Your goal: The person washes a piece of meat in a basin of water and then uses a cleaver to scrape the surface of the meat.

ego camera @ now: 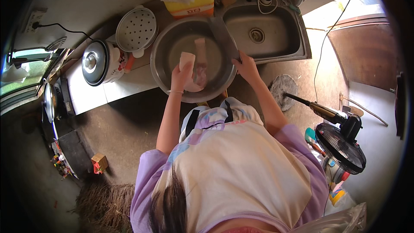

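In front of me is a large metal basin (165,35), its right side reaching the sink. My left hand (181,75) grips a pale pink slab of raw meat (187,60) over the inside of the basin. Redder flesh and a pale strip of meat (200,47) lie beside it; I cannot tell whether it is all one piece. At the basin's right rim my right hand (248,68) is closed around the handle end of a broad-bladed knife (223,32). The blade slants up and left across the rim, clear of the meat.
Right of the basin is a steel sink (239,22). Behind it stands a yellow jug (190,5). Leftward on the counter are a white perforated steamer tray (136,29) and a lidded pot (103,61). A round chopping block (281,87) and a black fan (341,147) are at my right.
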A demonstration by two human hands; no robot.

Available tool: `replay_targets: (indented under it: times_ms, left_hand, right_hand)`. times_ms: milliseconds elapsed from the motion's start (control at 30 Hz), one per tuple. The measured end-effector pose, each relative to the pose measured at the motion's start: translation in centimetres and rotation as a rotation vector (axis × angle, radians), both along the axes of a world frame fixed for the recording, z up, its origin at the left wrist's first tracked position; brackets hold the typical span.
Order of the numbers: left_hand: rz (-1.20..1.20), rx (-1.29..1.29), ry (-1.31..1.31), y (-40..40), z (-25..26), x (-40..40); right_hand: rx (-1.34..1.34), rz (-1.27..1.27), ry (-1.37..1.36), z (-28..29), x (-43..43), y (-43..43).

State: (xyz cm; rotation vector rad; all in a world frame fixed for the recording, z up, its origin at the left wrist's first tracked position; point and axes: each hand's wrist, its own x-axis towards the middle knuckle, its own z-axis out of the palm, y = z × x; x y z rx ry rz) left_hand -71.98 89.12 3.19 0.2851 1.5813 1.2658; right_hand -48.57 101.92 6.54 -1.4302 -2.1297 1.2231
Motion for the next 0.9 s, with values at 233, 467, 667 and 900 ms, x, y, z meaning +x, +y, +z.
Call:
replay_targets:
  times_ms: [233,467,667,900]
  left_hand:
    - [-0.245,0.042,0.553,4.8,-10.7,-0.8]
    - [-0.586,-0.081,0.478,7.6,-14.0,-0.3]
    - [-0.926,-0.191,0.258,9.8,-10.1,2.0]
    - [-0.84,-0.123,0.622,8.4,-11.7,3.1]
  right_hand:
    - [-0.158,0.017,0.011,-0.6,0.2,-1.5]
    - [-0.217,-0.064,-0.058,-1.9,0.0,-2.5]
    - [-0.233,-0.095,-0.056,-2.5,1.1,-2.3]
    - [0.058,0.01,-0.194,-2.0,0.1,-1.7]
